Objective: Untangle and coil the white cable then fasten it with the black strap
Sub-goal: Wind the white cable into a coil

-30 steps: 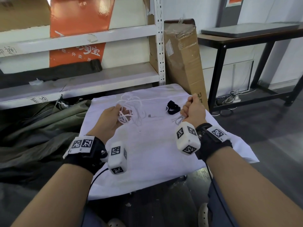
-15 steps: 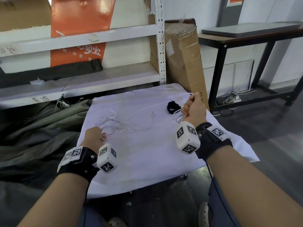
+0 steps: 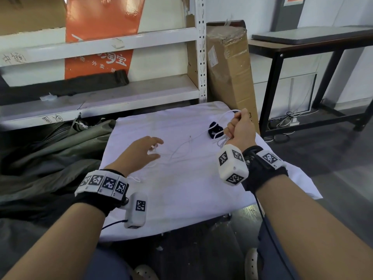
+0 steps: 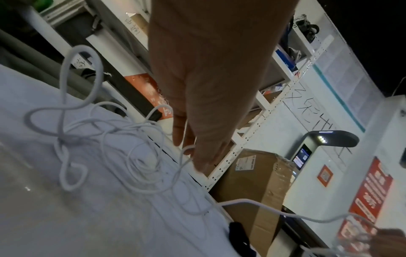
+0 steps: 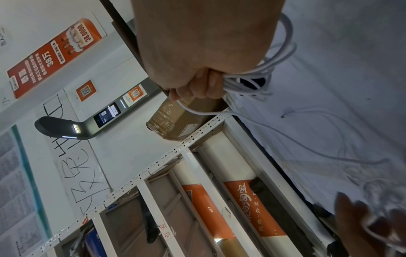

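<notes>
White metal shelving [image 3: 125,91], tall cardboard box [image 3: 230,71], black-framed table [image 3: 314,45], dark floor [image 3: 333,162], possibly olive tarp [image 3: 50,150]

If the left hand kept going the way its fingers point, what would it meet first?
Probably the loose strands of the thin white cable lying on the white cloth just past the left hand; depth is unclear, and its fingertips may already touch one.

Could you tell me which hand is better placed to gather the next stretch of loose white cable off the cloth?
Left. The left hand is open just above the loose white cable, while the right hand already grips the coiled loops.
</notes>
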Demonstrator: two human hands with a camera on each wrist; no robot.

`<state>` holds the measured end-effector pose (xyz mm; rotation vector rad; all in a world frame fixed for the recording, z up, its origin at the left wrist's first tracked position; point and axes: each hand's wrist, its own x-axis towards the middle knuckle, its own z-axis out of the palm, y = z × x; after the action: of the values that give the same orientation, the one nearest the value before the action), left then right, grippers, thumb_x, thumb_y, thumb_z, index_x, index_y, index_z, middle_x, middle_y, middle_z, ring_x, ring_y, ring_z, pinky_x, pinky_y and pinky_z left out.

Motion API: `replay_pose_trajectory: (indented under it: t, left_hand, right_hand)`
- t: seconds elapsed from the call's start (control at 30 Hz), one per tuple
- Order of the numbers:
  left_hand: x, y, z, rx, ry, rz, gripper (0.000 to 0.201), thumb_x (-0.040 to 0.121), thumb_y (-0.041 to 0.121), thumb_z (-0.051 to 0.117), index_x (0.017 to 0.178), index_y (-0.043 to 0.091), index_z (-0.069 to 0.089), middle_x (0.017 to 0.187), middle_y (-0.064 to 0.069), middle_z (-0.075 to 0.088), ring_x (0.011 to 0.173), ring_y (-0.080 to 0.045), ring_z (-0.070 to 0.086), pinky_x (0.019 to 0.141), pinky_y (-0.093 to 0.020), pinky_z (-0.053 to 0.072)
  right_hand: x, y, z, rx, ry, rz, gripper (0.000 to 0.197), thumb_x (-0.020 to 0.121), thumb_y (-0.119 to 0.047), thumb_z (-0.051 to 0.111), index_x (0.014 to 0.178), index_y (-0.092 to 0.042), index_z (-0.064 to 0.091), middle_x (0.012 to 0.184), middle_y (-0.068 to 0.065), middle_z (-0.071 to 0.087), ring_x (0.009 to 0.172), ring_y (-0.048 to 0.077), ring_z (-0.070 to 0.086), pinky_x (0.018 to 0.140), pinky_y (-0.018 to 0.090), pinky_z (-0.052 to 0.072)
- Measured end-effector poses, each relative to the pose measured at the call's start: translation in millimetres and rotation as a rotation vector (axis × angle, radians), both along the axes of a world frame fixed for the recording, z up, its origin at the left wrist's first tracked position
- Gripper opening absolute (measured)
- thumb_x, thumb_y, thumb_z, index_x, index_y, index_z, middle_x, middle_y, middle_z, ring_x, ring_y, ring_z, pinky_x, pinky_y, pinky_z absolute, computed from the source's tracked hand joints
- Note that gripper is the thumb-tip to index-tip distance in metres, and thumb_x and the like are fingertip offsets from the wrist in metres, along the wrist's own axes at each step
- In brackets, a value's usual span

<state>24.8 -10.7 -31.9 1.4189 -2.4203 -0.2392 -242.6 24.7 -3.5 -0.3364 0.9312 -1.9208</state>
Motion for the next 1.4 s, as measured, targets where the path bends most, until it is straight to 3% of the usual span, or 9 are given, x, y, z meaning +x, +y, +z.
replay_pose_trajectory:
  t: [0.1,0.27,0.37,0.47,0.57,0.77,0.93,1.2,1.4]
  left_hand:
    - [3,-6,1,0.012,0.343,0.170,0.019,0.096,0.008,0.049,0.100,0.014,0.066,0.088,-0.003,0.068,0.076,-0.016,0.059,0.064,-0.014,0.047]
    - [10,-2,10,0.199,0.995,0.257,0.024,0.099,0.009,0.042,0.090,0.015,0.064,0.081,-0.004,0.066,0.076,-0.018,0.058,0.077,-0.024,0.050]
    - [13,5,13,0.174,0.799,0.273,0.021,0.096,0.027,0.052,0.086,0.023,0.070,0.063,0.002,0.066,0.061,-0.015,0.053,0.066,-0.028,0.044]
    - [12,10,12,0.105,0.286,0.178,0.011,0.092,0.028,0.058,0.091,0.031,0.068,0.058,0.004,0.064,0.046,-0.002,0.047,0.053,-0.021,0.035]
    - [11,9,4,0.048,-0.101,0.092,0.016,0.089,0.024,0.063,0.104,0.025,0.069,0.068,0.010,0.058,0.064,-0.006,0.053,0.062,-0.017,0.036]
    - [8,-4,-7,0.014,-0.227,0.181,0.022,0.090,0.025,0.053,0.103,0.036,0.066,0.105,0.000,0.066,0.105,-0.023,0.059,0.089,-0.033,0.044]
    - [-13,0,7,-0.022,0.008,0.254,0.028,0.095,0.027,0.048,0.122,0.029,0.058,0.106,0.003,0.069,0.106,-0.025,0.057,0.095,-0.037,0.041]
    - [-65,23,34,0.215,0.318,-0.060,0.046,0.090,0.045,0.057,0.133,0.033,0.048,0.129,0.017,0.053,0.116,-0.002,0.049,0.097,-0.022,0.036]
    - [-71,22,38,0.345,0.708,-0.035,0.018,0.095,0.022,0.055,0.097,0.012,0.070,0.076,0.001,0.069,0.068,-0.008,0.063,0.074,-0.017,0.050]
  right_hand:
    - [-6,2,-1,0.018,-0.019,-0.060,0.038,0.101,-0.021,0.032,0.064,-0.014,0.038,0.032,-0.009,0.024,0.026,0.007,0.018,0.031,0.015,0.017]
    - [-22,4,-8,0.076,-0.076,-0.149,0.037,0.100,-0.021,0.033,0.065,-0.014,0.038,0.031,-0.008,0.026,0.025,0.008,0.020,0.032,0.012,0.017]
    - [-24,5,-15,0.094,-0.097,-0.174,0.037,0.100,-0.023,0.033,0.065,-0.013,0.039,0.032,-0.007,0.028,0.027,0.010,0.021,0.034,0.012,0.019]
    - [-24,5,-20,0.116,-0.086,-0.178,0.035,0.099,-0.020,0.034,0.066,-0.012,0.039,0.032,-0.007,0.028,0.027,0.010,0.022,0.034,0.013,0.020]
    - [-26,6,-22,0.119,-0.077,-0.163,0.034,0.100,-0.020,0.033,0.067,-0.011,0.040,0.031,-0.008,0.027,0.026,0.010,0.022,0.034,0.012,0.020]
    - [-19,5,-20,0.091,-0.015,-0.015,0.037,0.102,-0.022,0.030,0.067,-0.015,0.036,0.032,-0.010,0.024,0.026,0.007,0.017,0.031,0.013,0.017]
    - [-9,-2,-17,0.125,0.047,0.245,0.042,0.103,-0.036,0.031,0.068,-0.016,0.041,0.036,-0.009,0.025,0.028,0.007,0.017,0.030,0.016,0.016]
    - [26,13,4,0.088,0.142,0.655,0.044,0.103,-0.039,0.033,0.067,-0.015,0.041,0.038,-0.008,0.022,0.028,0.006,0.016,0.029,0.017,0.016]
    - [34,18,17,0.067,0.222,0.766,0.043,0.102,-0.040,0.032,0.068,-0.015,0.041,0.040,-0.008,0.023,0.028,0.005,0.018,0.029,0.016,0.018]
